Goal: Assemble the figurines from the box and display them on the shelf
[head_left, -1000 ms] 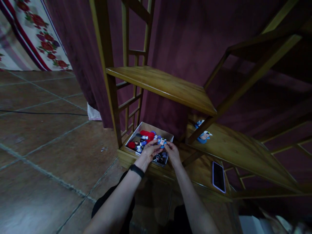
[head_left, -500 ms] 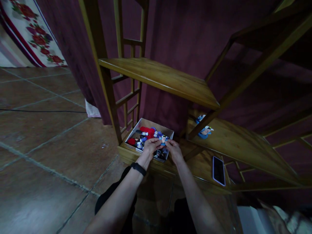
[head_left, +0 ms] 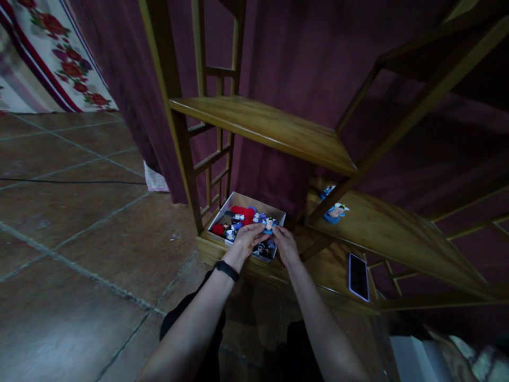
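Between my two hands is a small blue and white figurine (head_left: 269, 225), pinched by the fingertips above an open cardboard box (head_left: 260, 200). My left hand (head_left: 247, 239) grips its left side, and my right hand (head_left: 285, 244) has its right side. The box sits on the lowest shelf and holds several small figures, among them red pieces (head_left: 243, 213) and purple-white ones. My hands partly hide the box's front contents. On the shelf to the right stands another blue and white figurine (head_left: 336, 213), with a similar one (head_left: 326, 191) behind it, partly covered by a wooden post.
A wooden shelf unit (head_left: 262, 124) surrounds my hands, with a board above the box and a slanting post to the right. A phone (head_left: 358, 277) lies on the lower shelf. Behind hangs a purple curtain (head_left: 274, 69). A black cable (head_left: 71, 181) crosses the tiled floor.
The view has shifted slightly, so the scene sits a little further right. Both hands still hold the figurine over the box in nearly the same pose.
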### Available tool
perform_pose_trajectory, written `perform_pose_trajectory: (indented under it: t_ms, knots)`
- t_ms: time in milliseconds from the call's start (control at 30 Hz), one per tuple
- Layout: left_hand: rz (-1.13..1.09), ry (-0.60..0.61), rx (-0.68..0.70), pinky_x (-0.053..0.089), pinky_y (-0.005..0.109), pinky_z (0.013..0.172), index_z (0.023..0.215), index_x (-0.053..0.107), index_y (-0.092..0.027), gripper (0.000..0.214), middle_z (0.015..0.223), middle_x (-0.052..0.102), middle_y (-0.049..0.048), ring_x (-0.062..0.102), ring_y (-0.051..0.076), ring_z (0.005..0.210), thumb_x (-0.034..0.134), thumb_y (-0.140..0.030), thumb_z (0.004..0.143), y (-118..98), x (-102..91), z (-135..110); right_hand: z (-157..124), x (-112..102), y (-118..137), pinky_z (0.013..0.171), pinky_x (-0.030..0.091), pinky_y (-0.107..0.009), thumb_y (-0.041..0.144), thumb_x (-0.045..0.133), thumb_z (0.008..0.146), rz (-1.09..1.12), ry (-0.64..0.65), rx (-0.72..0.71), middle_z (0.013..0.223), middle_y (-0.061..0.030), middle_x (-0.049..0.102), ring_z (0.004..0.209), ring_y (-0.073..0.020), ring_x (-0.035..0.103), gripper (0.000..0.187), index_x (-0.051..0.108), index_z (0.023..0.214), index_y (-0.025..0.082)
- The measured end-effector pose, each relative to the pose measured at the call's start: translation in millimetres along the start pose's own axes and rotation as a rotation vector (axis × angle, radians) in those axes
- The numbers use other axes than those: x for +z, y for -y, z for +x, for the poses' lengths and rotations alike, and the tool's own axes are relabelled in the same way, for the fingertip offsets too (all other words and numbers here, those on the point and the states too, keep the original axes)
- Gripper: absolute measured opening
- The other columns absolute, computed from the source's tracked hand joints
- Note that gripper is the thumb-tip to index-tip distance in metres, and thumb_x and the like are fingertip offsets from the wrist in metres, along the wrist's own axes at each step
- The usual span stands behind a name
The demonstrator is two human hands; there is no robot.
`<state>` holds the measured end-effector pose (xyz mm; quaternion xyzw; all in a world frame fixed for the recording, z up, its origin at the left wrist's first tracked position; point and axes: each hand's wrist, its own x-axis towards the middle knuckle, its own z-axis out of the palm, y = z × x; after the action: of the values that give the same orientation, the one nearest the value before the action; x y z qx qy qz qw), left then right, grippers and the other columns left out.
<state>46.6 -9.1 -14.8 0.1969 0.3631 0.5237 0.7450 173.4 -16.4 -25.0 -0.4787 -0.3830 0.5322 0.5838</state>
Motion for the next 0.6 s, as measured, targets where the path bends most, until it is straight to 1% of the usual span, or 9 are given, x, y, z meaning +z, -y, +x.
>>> perform_pose_trajectory:
  t_ms: [67,133,333,467,600]
  knots:
    - [0.014,0.013,0.020,0.056,0.028,0.068,0.073,0.065,-0.009,0.012,0.069,0.067,0.0069,0.065,0.015,0.064,0.071,-0.013,0.064,-0.3,-0.6,-0.4,-3.1,-0.1,5.8,0.070,0.051,-0.032,0.045,0.066,0.065,0.052,0.036,0.035,0.087,-0.0054,0.068,0.077,-0.0175,0.062,0.035,0.066,0.084,0.017]
    - [0.046,0.016,0.050,0.056,0.028,0.066,0.074,0.064,-0.009,0.014,0.069,0.067,0.0061,0.065,0.014,0.063,0.072,-0.013,0.063,0.6,-0.8,-1.1,-7.1,-2.1,9.7,0.071,0.051,-0.033,0.045,0.067,0.063,0.064,0.042,0.044,0.087,-0.0053,0.068,0.076,-0.0173,0.062,0.035,0.067,0.083,0.016]
    - [0.118,0.058,0.038,0.056,0.031,0.065,0.072,0.059,-0.010,0.021,0.072,0.066,0.0042,0.065,0.015,0.063,0.075,-0.011,0.058,4.2,0.4,-5.7,-19.2,-11.6,11.3,0.069,0.049,-0.028,0.037,0.074,0.057,0.080,-0.026,0.088,0.078,-0.0014,0.067,0.069,-0.0132,0.060,0.030,0.066,0.078,0.017]
    - [0.139,0.105,0.014,0.056,0.031,0.065,0.073,0.057,-0.011,0.023,0.071,0.065,0.0036,0.064,0.015,0.064,0.075,-0.010,0.058,5.3,0.1,-12.0,-23.7,-15.0,8.2,0.066,0.048,-0.025,0.036,0.073,0.057,0.067,-0.056,0.077,0.073,0.0007,0.066,0.065,-0.0114,0.058,0.026,0.066,0.074,0.018]
    - [0.168,0.115,0.015,0.056,0.029,0.062,0.074,0.055,-0.012,0.028,0.067,0.063,0.0020,0.064,0.014,0.061,0.077,-0.013,0.056,6.7,0.9,-17.8,-27.8,-15.3,4.9,0.065,0.048,-0.023,0.034,0.072,0.059,0.076,-0.056,0.086,0.073,0.0010,0.066,0.065,-0.0103,0.058,0.024,0.066,0.076,0.017]
